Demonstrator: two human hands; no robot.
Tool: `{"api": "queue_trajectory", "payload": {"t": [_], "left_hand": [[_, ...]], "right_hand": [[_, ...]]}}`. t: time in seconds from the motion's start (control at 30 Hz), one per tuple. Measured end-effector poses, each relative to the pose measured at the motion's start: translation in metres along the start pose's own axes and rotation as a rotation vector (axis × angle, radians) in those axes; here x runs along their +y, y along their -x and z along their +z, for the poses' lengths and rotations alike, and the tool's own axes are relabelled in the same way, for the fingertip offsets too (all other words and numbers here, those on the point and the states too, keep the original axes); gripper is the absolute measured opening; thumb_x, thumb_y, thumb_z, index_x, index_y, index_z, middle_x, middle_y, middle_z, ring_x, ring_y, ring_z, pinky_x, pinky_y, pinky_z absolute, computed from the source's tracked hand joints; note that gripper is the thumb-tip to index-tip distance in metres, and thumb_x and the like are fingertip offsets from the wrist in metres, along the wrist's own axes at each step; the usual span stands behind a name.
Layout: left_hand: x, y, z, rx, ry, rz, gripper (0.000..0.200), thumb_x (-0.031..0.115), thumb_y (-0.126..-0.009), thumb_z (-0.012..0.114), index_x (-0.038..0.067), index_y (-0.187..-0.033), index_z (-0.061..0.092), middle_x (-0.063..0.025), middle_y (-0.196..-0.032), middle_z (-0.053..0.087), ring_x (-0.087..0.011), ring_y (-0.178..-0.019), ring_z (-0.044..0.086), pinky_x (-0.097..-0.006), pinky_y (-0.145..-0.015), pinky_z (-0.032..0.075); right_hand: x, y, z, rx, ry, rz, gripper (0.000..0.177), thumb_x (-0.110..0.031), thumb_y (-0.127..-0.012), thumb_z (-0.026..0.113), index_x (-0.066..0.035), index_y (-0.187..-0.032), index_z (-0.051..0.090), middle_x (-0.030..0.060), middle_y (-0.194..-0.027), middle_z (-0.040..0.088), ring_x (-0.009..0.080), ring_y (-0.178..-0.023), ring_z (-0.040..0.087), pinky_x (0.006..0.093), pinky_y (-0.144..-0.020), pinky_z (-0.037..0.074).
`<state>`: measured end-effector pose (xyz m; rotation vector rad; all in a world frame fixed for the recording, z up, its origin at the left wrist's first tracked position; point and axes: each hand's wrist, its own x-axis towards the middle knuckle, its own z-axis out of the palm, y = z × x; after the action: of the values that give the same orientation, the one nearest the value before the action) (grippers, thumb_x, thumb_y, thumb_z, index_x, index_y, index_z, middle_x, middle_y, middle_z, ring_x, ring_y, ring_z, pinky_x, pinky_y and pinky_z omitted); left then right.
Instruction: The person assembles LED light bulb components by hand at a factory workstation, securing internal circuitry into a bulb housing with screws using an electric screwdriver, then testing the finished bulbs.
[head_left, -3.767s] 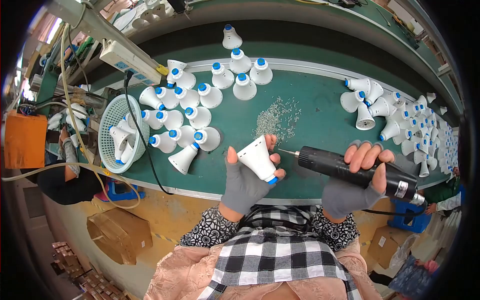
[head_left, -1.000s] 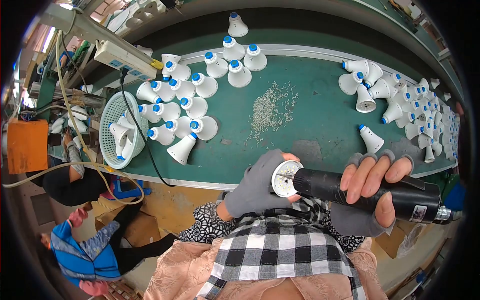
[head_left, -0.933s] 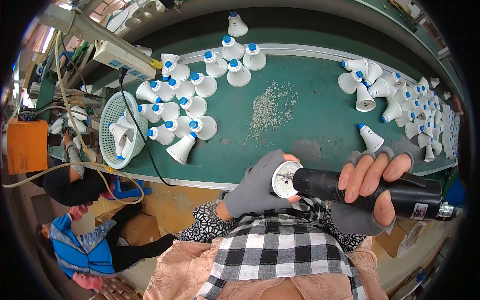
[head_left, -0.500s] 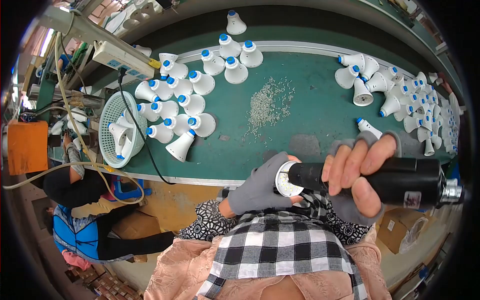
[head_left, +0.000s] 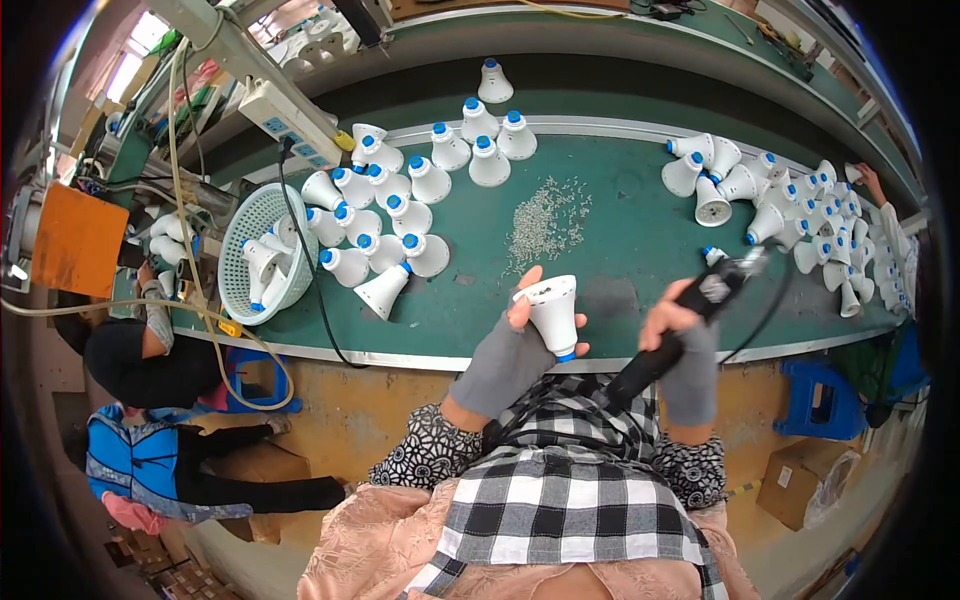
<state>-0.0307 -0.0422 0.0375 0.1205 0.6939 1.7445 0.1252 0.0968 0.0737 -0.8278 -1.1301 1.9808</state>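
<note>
My left hand (head_left: 508, 358), in a grey fingerless glove, holds a white lamp housing (head_left: 553, 312) at the table's front edge. Its wide end tilts up and its blue cap points down. My right hand (head_left: 685, 350), gloved the same way, grips a black electric screwdriver (head_left: 712, 290). The tool slants with its tip down toward my lap and its cable end up to the right, apart from the housing. Motion blurs that upper end. Beyond my left hand lies a loose heap of tiny silvery screws (head_left: 545, 228) on the green table.
Several blue-capped lamp housings (head_left: 390, 215) stand at left, with another large group (head_left: 825, 215) at right. A pale green basket (head_left: 232, 290) holds more. A black cable (head_left: 300, 215) hangs from a power strip (head_left: 290, 125). A person in blue (head_left: 135, 455) is at left; another person's arm (head_left: 872, 185) reaches in at far right.
The screwdriver has come away from the housing and swung from nearly level to tip-down. My left hand has turned the housing from facing me to wide end up. The view has shifted slightly.
</note>
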Motion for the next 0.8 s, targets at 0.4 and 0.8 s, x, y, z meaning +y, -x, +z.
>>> {"api": "queue_trajectory", "payload": {"t": [0.4,0.8], "left_hand": [[-0.029,0.022,0.030,0.051,-1.356,0.435,0.079,0.008,-0.082,0.068,0.006,-0.149,0.026,-0.0170,-0.127,0.053,-0.0277,-0.113,0.059,-0.0369,-0.093,0.048],[-0.027,0.035,0.022,-0.248,-1.012,0.059,0.082,0.015,-0.096,0.053,0.001,-0.153,-0.004,-0.0176,-0.121,0.054,-0.0208,-0.105,0.059,-0.0331,-0.093,0.048]], "right_hand": [[0.039,0.042,-0.005,-0.120,-0.168,0.131,0.043,-0.023,-0.091,0.064,0.002,-0.123,0.048,0.0058,-0.070,0.057,0.0134,-0.060,0.059,0.0259,-0.057,0.050],[0.050,0.030,-0.023,-0.109,-0.254,0.255,0.039,-0.021,-0.088,0.068,-0.003,-0.119,0.052,0.0031,-0.075,0.058,0.0101,-0.060,0.056,0.0260,-0.055,0.048]]}}
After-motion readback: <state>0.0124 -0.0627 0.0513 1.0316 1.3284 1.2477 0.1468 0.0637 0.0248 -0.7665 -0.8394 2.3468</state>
